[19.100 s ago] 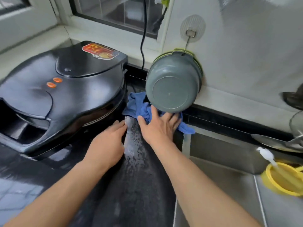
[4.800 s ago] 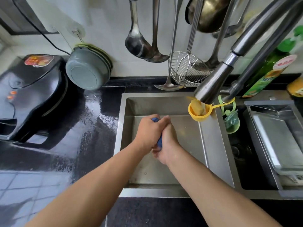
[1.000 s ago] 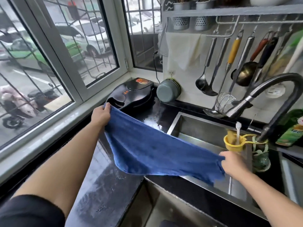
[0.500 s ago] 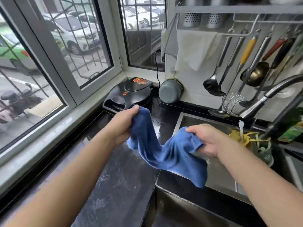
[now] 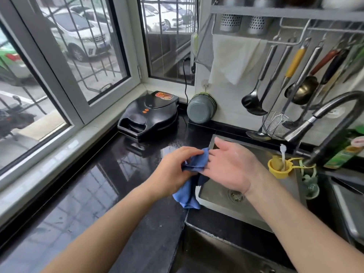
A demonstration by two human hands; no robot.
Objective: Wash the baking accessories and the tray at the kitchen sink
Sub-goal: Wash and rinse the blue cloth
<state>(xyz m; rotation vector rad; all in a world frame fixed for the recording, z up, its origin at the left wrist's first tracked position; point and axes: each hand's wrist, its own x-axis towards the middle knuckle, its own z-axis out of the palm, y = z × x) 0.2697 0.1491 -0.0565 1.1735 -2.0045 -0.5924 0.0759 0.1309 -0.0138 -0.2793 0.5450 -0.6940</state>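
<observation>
The left hand (image 5: 173, 170) grips a blue cloth (image 5: 194, 168), fingers curled round its bunched upper part. The right hand (image 5: 230, 166) is spread, fingers straight, its fingertips touching the cloth's right edge without closing on it. The cloth is gathered into soft folds between the two hands and hangs with its long axis roughly vertical, the free lower end pointing down to just beside the sink's near left corner. Whether that end touches the counter cannot be told.

Both hands are held above the boundary between the black countertop (image 5: 110, 174) and the stainless steel sink (image 5: 216, 196). The countertop is glossy, wet in patches and reflects the window bars. The sink is rectangular, with a round drain (image 5: 236, 195) in its floor. A curved metal faucet (image 5: 315, 119) reaches over it, and a thin stream of water falls toward a yellow cup-shaped holder (image 5: 278, 170) hung at the sink's right side.

At the back of the counter stands a closed black electric griddle (image 5: 149, 115) with orange buttons. Just beside it, a grey bowl (image 5: 201, 111) hangs from a wall hook. Metal ladles and a wire skimmer (image 5: 274, 123) hang from a rail on the white wall, and a white cloth (image 5: 234, 58) is draped above. Barred windows (image 5: 78, 52) on the left look out on parked cars.
</observation>
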